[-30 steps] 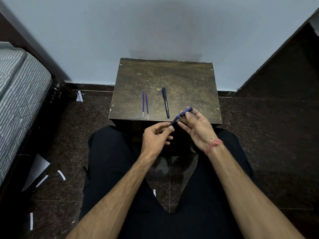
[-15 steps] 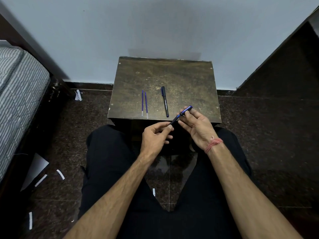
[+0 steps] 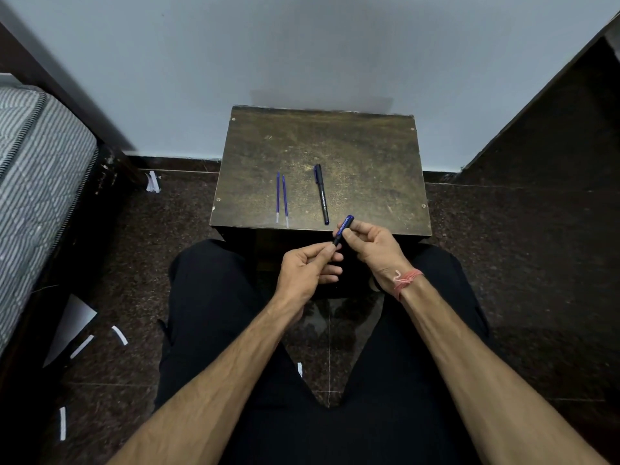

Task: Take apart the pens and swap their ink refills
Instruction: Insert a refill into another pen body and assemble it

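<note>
A blue pen is held slanted between both hands just in front of the small wooden table. My left hand pinches its lower dark end; my right hand grips its upper blue part with fingers and thumb. On the table lie two thin blue ink refills side by side, and to their right a black pen, lengthwise.
A striped mattress on a dark bed frame stands at the left. White paper scraps lie on the dark tiled floor. A dark panel rises at the right, and a pale wall is behind the table.
Both hands stay on the blue pen at the table's front edge. The pen's upper end has dipped slightly lower; the items on the table have not moved.
</note>
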A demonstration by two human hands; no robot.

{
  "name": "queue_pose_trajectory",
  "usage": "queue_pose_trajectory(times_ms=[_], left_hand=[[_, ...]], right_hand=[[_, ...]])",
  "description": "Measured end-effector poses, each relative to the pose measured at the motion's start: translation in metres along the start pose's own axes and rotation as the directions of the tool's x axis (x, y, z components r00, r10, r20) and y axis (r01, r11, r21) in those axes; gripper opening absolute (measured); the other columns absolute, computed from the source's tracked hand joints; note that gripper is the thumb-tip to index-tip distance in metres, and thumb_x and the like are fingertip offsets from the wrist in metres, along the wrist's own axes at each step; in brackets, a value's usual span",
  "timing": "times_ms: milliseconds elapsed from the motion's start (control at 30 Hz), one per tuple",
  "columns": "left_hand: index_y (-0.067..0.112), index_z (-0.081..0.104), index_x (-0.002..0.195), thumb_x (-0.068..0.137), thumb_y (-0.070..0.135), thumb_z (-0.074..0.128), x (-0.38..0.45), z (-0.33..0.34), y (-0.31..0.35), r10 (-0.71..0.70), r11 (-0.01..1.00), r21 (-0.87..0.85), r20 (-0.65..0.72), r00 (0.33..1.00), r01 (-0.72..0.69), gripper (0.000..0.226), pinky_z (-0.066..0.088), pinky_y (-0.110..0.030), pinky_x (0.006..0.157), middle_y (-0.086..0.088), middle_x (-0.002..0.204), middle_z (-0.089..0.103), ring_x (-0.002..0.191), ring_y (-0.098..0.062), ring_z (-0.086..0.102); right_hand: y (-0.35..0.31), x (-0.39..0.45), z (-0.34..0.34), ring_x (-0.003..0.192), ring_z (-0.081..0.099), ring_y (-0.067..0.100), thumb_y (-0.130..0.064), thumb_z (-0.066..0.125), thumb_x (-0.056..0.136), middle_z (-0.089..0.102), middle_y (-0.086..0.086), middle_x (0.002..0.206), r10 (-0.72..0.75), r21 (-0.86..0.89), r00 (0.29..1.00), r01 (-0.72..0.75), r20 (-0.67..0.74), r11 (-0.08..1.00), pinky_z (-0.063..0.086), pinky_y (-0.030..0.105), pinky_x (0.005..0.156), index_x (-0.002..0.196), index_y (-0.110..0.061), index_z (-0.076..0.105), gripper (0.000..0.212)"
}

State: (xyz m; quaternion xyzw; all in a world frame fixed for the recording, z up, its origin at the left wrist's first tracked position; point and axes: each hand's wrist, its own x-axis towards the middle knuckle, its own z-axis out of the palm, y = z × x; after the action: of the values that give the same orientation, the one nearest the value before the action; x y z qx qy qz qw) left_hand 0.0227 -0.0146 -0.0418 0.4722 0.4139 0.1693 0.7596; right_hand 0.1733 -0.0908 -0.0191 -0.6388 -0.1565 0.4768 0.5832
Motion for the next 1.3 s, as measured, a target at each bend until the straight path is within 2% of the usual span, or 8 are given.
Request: queue_pose_trajectory(times_ms=[200,300,500,633,700,800,1000,1300], left_hand=[[0.013,0.083,0.117,0.11,0.016,0.069,-0.005,0.003,-0.002,-0.037,0.988,-0.147,0.015,0.999,0.039,0.016,0.067,-0.022,0.068,-0.002,0.094,0.086,0.068,-0.005,0.075],[0.008,0.082,0.122,0.11,0.017,0.07,0.0,0.009,0.003,0.01,0.984,-0.175,-0.052,0.999,-0.019,0.019,0.068,-0.024,0.071,-0.006,0.098,0.087,0.073,-0.009,0.079],[0.025,0.088,0.106,0.099,0.044,0.084,0.0,0.001,0.012,0.164,0.982,0.124,-0.216,0.962,-0.14,0.02,0.07,-0.038,0.077,-0.001,0.095,0.088,0.094,-0.023,0.085],[0.031,0.088,0.098,0.094,0.051,0.084,0.024,-0.034,0.05,0.431,0.853,0.491,-0.474,0.768,-0.176,0.02,0.068,-0.039,0.086,0.013,0.085,0.083,0.083,-0.007,0.08],[0.034,0.087,0.096,0.091,0.052,0.082,0.038,-0.05,0.069,0.476,0.778,0.621,-0.49,0.731,-0.091,0.019,0.065,-0.039,0.093,0.018,0.084,0.082,0.087,-0.006,0.079],[0.034,0.086,0.103,0.084,0.062,0.085,0.055,-0.061,0.083,0.476,0.687,0.726,-0.483,0.735,0.032,0.033,0.056,-0.029,0.092,0.019,0.092,0.083,0.099,-0.01,0.079],[0.037,0.088,0.108,0.079,0.06,0.092,0.074,-0.049,0.091,0.434,0.607,0.787,-0.441,0.786,0.106,0.037,0.056,-0.032,0.087,0.02,0.096,0.085,0.104,-0.018,0.081],[0.034,0.088,0.114,0.093,0.042,0.085,0.076,-0.025,0.085,0.455,0.629,0.776,-0.401,0.795,0.032,0.022,0.06,-0.033,0.094,0.013,0.103,0.087,0.108,-0.02,0.082]], right_hand=[[0.0,-0.003,0.0,0.082,0.073,-0.002,-0.007,0.06,0.109,0.077,0.013,0.113,-0.027,-0.059,0.999,0.028,0.024,0.998,0.051,0.009,0.071,0.127,0.003,0.071,0.024],[0.002,-0.004,0.011,0.086,0.071,0.01,-0.01,0.065,0.106,0.076,0.015,0.117,-0.019,0.054,1.0,0.019,-0.002,0.998,0.052,0.02,0.068,0.132,0.002,0.07,0.028],[-0.002,0.013,0.018,0.086,0.069,0.013,-0.01,0.062,0.109,0.072,0.004,0.097,-0.028,0.184,0.992,0.051,-0.125,0.982,0.059,0.028,0.082,0.122,-0.011,0.073,0.018],[-0.024,0.04,0.005,0.071,0.067,0.011,-0.021,0.068,0.107,0.076,-0.001,0.092,-0.143,-0.11,0.928,0.111,-0.344,0.988,0.059,0.025,0.059,0.123,-0.019,0.077,0.018],[-0.032,0.056,0.004,0.073,0.073,0.016,-0.031,0.075,0.101,0.08,0.0,0.091,-0.23,-0.365,0.879,0.069,-0.418,0.928,0.063,0.032,0.068,0.118,-0.022,0.082,0.02],[-0.041,0.074,0.013,0.091,0.077,0.017,-0.04,0.08,0.093,0.08,-0.008,0.087,-0.342,-0.638,0.821,-0.036,-0.458,0.769,0.06,0.033,0.087,0.107,-0.028,0.084,0.019],[-0.038,0.089,0.038,0.086,0.074,0.02,-0.043,0.088,0.083,0.077,-0.01,0.084,-0.413,-0.753,0.775,-0.121,-0.479,0.647,0.046,0.028,0.071,0.087,-0.026,0.072,0.023],[-0.03,0.084,0.047,0.093,0.071,0.017,-0.056,0.084,0.085,0.075,-0.004,0.103,-0.506,-0.826,0.817,0.067,-0.277,0.56,0.058,0.034,0.085,0.103,-0.028,0.08,0.034]])
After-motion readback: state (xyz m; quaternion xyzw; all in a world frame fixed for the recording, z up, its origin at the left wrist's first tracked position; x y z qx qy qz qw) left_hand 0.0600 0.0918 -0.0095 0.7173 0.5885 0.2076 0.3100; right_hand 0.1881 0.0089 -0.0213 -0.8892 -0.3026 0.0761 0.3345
